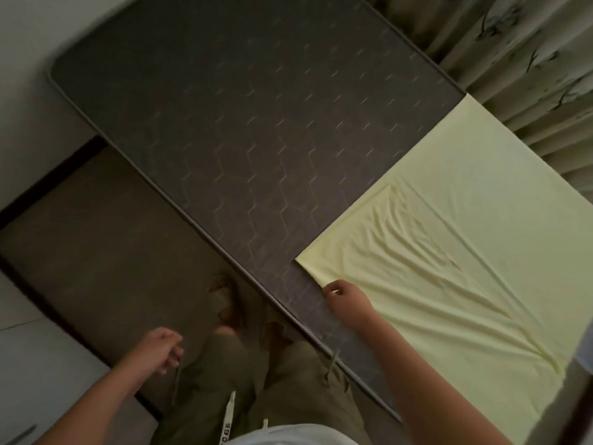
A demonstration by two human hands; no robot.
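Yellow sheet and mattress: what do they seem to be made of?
Yellow sheet: looks like thin, soft, matte cloth; fine creases fan out from where the right hand pinches its edge. Mattress: seemingly a dark grey quilted fabric cover, with stitched wavy lines and corded piping along its edge.

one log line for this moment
right hand: pinches yellow sheet edge | left hand: free, holds nothing | yellow sheet: wrinkled, covers part of mattress | state: rest of mattress bare
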